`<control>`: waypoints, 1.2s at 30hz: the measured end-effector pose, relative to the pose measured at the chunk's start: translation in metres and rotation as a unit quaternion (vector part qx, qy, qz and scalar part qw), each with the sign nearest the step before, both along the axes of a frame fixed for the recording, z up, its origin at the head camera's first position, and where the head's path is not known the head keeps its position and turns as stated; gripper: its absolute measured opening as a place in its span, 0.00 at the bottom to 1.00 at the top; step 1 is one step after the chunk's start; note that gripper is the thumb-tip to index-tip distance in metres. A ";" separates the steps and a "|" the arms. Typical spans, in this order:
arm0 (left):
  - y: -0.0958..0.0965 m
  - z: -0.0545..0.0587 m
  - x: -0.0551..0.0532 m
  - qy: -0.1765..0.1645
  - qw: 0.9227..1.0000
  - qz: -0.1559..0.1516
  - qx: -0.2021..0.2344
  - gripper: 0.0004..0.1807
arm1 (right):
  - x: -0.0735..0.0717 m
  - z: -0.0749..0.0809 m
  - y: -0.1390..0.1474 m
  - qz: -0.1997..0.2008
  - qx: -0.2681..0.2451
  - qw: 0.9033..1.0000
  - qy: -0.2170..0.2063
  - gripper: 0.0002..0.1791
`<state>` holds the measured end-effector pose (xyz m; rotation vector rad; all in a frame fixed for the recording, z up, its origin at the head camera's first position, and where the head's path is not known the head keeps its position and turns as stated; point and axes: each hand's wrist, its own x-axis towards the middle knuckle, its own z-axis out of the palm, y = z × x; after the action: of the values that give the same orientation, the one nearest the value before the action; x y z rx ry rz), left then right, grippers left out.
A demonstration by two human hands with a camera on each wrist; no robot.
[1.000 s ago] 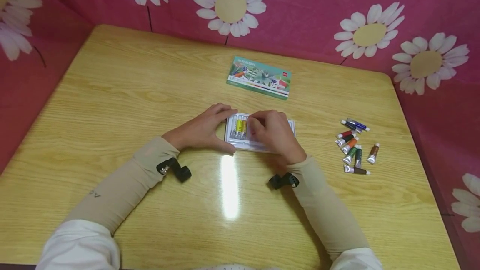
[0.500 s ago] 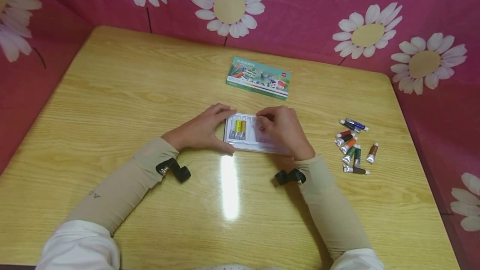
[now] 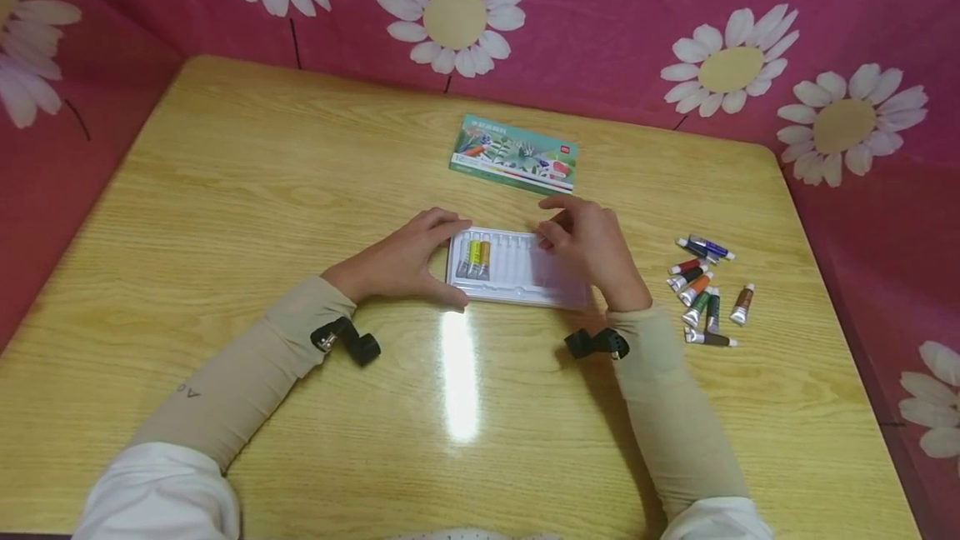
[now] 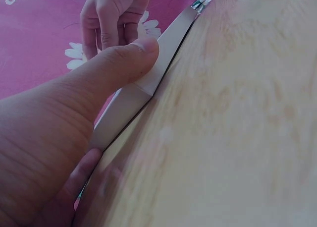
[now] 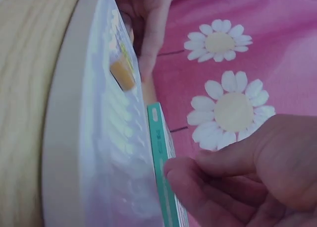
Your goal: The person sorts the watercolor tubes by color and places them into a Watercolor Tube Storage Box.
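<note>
My left hand (image 3: pixel 408 257) grips the left end of a white plastic tray (image 3: pixel 512 273), thumb at the near edge and fingers at the far edge. A silvery tube, a yellow paint tube (image 3: pixel 475 256) and an ochre paint tube (image 3: pixel 483 257) lie side by side in its left slots. The visible slots right of them are bare. Over the tray's right part hovers my right hand (image 3: pixel 600 252), partly hiding it. In the right wrist view this hand's fingers (image 5: pixel 183 172) are loosely curled, with nothing seen between them and the thumb.
Several loose paint tubes, such as an orange one (image 3: pixel 697 288) and a brown one (image 3: pixel 742 304), lie on the table at the right. Behind the tray rests a green illustrated box (image 3: pixel 513 153). A pink flowered cloth (image 3: pixel 585 48) rises beyond the table's far edge.
My right hand has drawn back to the right from beside the ochre tube, baring more slots of the tray. My left hand has kept its hold on the tray.
</note>
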<state>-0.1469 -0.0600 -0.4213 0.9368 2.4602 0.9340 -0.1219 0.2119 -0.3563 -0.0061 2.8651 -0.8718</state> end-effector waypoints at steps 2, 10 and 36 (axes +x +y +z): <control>0.000 0.000 0.000 -0.001 1.000 0.000 0.001 0.64 | -0.001 0.002 0.004 -0.016 0.007 1.000 -0.011 0.15; 0.000 0.001 0.001 -0.007 1.000 0.002 0.004 0.64 | -0.002 0.006 0.019 -0.038 0.021 0.999 0.013 0.11; -0.001 0.002 0.001 -0.010 1.000 0.003 0.006 0.65 | 0.005 0.023 0.084 -0.135 0.001 0.989 0.055 0.19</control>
<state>-0.1460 -0.0605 -0.4191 0.9214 2.4441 0.9568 -0.1170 0.2956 -0.3337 0.3533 3.0164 -0.9419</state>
